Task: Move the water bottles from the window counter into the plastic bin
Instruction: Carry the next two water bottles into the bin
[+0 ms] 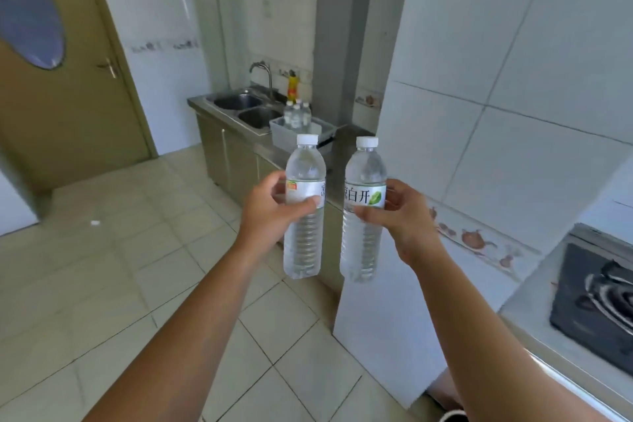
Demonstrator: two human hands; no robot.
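I hold two clear water bottles with white caps upright in front of me. My left hand (270, 209) grips the left bottle (304, 240) around its label. My right hand (400, 216) grips the right bottle (363, 243) the same way. Farther off, on the steel counter beside the sink, stands the pale plastic bin (284, 137) with several more capped bottles (297, 115) standing in it.
A double steel sink (246, 108) with a faucet and a yellow bottle sits behind the bin. A white tiled wall corner (428, 147) juts out on the right, a gas stove (596, 288) beyond it. Tiled floor and a brown door (68, 106) lie left.
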